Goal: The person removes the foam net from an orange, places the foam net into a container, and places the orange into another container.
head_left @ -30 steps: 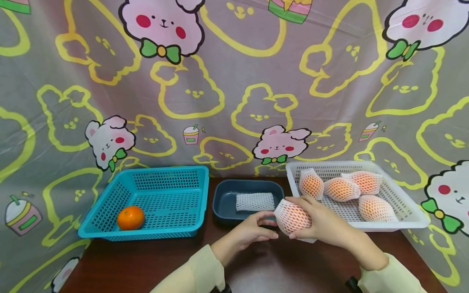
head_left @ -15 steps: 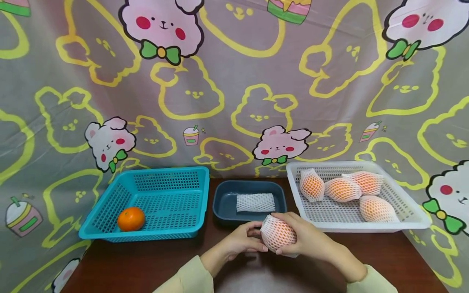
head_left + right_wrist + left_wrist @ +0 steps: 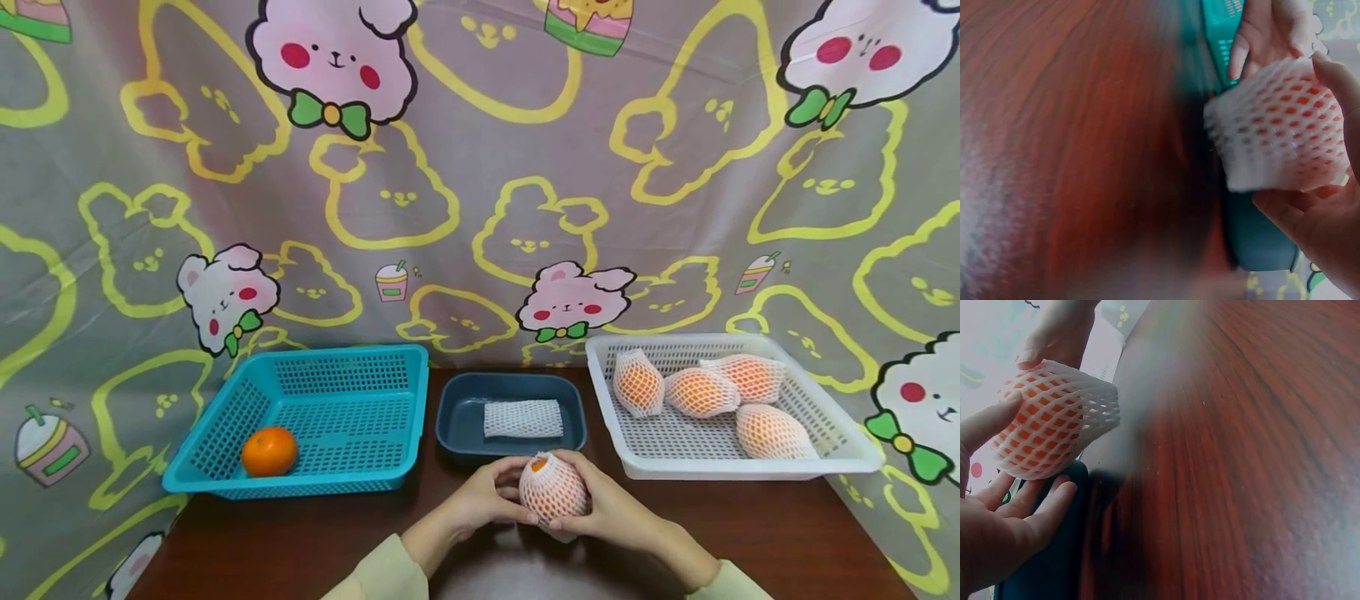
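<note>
An orange in a white foam net (image 3: 553, 497) is held above the table's near middle, between both hands. Its orange skin peeks out at the net's upper end. My right hand (image 3: 613, 505) grips it from the right, thumb low and fingers over the far side. From the left, my left hand (image 3: 480, 502) holds it too; in the left wrist view, the thumb lies on the netted orange (image 3: 1041, 428) and the fingers curl beneath. The net's loose end hangs toward the table in the right wrist view, past the orange (image 3: 1300, 125).
On the left stands a teal basket (image 3: 337, 479) with one bare orange (image 3: 269, 452). A dark blue tray (image 3: 457, 446) in the middle holds an empty foam net (image 3: 522, 418). The white basket (image 3: 720, 467) at right has several netted oranges (image 3: 701, 392). A patterned curtain hangs behind.
The netted orange has come left and nearer, down from beside the white basket. My left hand has closed in from beside it to hold it; the orange's top has turned upward.
</note>
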Action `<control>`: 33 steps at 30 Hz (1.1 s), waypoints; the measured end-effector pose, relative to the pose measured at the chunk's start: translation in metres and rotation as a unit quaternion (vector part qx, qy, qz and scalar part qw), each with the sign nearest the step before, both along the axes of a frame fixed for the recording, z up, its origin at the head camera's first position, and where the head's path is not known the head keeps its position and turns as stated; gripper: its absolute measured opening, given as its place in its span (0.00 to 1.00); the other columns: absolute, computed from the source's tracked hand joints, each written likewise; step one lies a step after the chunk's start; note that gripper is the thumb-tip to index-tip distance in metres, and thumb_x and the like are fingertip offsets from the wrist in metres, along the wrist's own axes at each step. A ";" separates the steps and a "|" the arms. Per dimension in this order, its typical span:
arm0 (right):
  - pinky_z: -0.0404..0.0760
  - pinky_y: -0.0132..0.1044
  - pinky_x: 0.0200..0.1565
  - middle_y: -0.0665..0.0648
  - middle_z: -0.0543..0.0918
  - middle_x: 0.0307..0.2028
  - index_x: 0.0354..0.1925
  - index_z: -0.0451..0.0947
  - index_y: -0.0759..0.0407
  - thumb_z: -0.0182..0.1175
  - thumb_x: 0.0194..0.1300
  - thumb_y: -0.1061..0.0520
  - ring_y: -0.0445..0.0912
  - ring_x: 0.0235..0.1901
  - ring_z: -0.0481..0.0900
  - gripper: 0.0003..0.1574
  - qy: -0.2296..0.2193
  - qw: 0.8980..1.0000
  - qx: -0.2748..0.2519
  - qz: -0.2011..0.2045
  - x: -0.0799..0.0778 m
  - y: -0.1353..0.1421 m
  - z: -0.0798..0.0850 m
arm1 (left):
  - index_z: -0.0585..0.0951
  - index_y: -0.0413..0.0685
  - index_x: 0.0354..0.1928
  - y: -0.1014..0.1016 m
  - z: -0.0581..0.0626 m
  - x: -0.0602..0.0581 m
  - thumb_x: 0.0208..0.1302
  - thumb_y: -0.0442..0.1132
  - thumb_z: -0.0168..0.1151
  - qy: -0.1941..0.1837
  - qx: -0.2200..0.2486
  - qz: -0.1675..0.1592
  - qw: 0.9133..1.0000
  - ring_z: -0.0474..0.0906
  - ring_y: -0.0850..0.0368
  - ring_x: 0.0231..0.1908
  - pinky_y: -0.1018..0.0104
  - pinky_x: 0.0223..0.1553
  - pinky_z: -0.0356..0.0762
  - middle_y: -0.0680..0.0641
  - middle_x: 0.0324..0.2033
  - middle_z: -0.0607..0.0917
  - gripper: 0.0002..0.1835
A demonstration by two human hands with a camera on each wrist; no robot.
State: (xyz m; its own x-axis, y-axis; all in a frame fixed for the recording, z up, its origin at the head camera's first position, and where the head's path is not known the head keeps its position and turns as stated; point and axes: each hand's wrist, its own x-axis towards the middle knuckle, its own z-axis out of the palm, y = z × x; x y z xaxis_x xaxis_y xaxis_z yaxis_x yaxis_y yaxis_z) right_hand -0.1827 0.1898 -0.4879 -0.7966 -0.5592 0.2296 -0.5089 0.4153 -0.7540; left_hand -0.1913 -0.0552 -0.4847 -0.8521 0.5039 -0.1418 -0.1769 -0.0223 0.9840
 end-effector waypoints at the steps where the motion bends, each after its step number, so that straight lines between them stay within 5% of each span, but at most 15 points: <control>1: 0.78 0.41 0.54 0.61 0.74 0.62 0.71 0.61 0.61 0.77 0.59 0.45 0.49 0.57 0.75 0.53 -0.007 1.000 -0.003 0.004 -0.001 0.000 -0.002 | 0.72 0.33 0.68 -0.001 -0.001 0.000 0.51 0.16 0.71 0.006 -0.001 0.002 1.000 0.83 0.48 0.51 0.60 0.47 0.83 0.43 0.53 0.83 0.39; 14: 0.83 0.39 0.48 0.65 0.77 0.58 0.68 0.65 0.64 0.69 0.68 0.50 0.45 0.53 0.80 0.39 -0.066 0.996 -0.046 0.049 -0.006 0.003 -0.007 | 0.75 0.32 0.65 -0.006 -0.008 0.001 0.50 0.20 0.75 0.062 -0.023 -0.020 0.998 0.83 0.50 0.51 0.60 0.52 0.81 0.43 0.54 0.83 0.37; 19: 0.81 0.38 0.50 0.66 0.79 0.59 0.68 0.69 0.67 0.72 0.66 0.50 0.44 0.54 0.78 0.41 0.008 0.999 -0.015 0.028 -0.003 0.002 -0.005 | 0.74 0.33 0.66 -0.005 -0.010 0.001 0.53 0.23 0.74 0.076 -0.026 -0.029 0.996 0.81 0.52 0.52 0.63 0.53 0.79 0.44 0.57 0.81 0.36; 24: 0.80 0.38 0.54 0.62 0.81 0.59 0.66 0.75 0.64 0.74 0.63 0.50 0.46 0.57 0.78 0.38 0.078 0.997 -0.009 0.007 -0.003 -0.001 -0.009 | 0.77 0.31 0.63 0.000 -0.011 0.005 0.57 0.26 0.74 0.091 -0.013 0.019 0.996 0.83 0.51 0.48 0.66 0.46 0.81 0.42 0.55 0.83 0.30; 28: 0.80 0.37 0.54 0.62 0.80 0.59 0.67 0.74 0.65 0.74 0.63 0.51 0.44 0.57 0.78 0.40 0.062 0.998 -0.028 0.002 -0.003 -0.003 -0.010 | 0.81 0.34 0.59 0.001 -0.010 0.008 0.56 0.28 0.76 0.112 -0.014 0.059 0.992 0.84 0.54 0.44 0.69 0.40 0.82 0.41 0.52 0.85 0.27; 33: 0.81 0.36 0.52 0.68 0.74 0.63 0.70 0.69 0.69 0.73 0.64 0.52 0.44 0.59 0.75 0.44 0.008 0.998 -0.056 0.022 -0.001 -0.006 -0.005 | 0.84 0.38 0.56 0.001 -0.004 0.010 0.55 0.30 0.78 0.163 -0.050 0.079 0.982 0.84 0.54 0.46 0.65 0.45 0.82 0.42 0.51 0.86 0.25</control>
State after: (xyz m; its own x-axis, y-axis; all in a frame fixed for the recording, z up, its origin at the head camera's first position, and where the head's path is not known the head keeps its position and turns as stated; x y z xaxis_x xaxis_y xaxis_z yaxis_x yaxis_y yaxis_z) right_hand -0.1833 0.1843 -0.4931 -0.7673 -0.5641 0.3050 -0.5370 0.3052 -0.7864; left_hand -0.1816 -0.0542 -0.4884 -0.9268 0.3589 0.1105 0.1466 0.0749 0.9864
